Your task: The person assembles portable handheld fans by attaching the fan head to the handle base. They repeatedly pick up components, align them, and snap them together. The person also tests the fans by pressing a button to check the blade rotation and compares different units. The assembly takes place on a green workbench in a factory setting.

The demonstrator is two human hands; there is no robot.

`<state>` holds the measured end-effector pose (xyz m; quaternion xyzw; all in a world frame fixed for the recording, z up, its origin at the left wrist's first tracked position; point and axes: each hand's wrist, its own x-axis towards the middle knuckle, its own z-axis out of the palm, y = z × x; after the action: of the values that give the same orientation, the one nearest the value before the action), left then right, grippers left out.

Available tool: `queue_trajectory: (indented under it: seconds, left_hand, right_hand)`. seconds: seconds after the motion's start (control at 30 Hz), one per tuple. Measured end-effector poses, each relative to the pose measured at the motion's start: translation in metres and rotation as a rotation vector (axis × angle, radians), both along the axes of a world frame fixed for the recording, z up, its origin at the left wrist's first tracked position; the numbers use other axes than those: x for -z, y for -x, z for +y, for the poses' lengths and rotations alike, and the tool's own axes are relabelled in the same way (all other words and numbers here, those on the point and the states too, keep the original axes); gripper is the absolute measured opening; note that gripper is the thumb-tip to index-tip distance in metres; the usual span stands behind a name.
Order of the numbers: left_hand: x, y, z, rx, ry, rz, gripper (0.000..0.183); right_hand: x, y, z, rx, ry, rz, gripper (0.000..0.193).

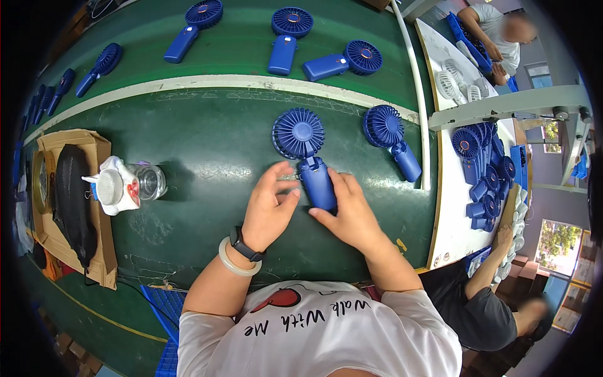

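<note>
White shirt [342, 333] nearest, the right hand [352, 215] holds a blue fan [316, 179], left hand [267, 210] spread (black pouch [73, 201] in cardboard tray [104, 245]).

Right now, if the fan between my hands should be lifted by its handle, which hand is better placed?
Probably the right hand: its grip is on the blue fan handle, while the left hand, open beside it, seems not to hold it.
</note>
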<state>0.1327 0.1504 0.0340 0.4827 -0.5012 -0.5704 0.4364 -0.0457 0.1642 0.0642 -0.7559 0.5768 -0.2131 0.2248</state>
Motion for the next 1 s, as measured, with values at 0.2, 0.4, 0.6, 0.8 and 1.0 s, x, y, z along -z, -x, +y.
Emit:
queue_trajectory:
  seconds: [0.2,0.4,0.6,0.8,1.0]
  left_hand:
    - [0.003,-0.002,0.001,0.244,-0.154,0.208,0.028]
    - [0.003,0.002,0.006,0.222,-0.339,0.8,0.045]
    - [-0.004,-0.005,-0.001,0.225,-0.246,1.028,0.052]
    - [0.002,-0.013,-0.001,0.368,-0.302,1.214,0.049]
    - [0.001,-0.015,0.0,0.346,-0.344,1.168,0.05]
  right_hand:
    - [0.008,-0.015,0.003,0.017,-0.1,-0.372,0.066]
    - [0.007,-0.031,0.012,-0.034,0.212,-0.312,0.075]
    - [-0.001,-0.028,0.017,-0.156,0.292,-0.22,0.056]
    - [-0.008,-0.013,0.011,0.003,0.197,-0.505,0.021]
    - [-0.025,0.001,-0.058,0.078,0.015,-0.739,0.049]
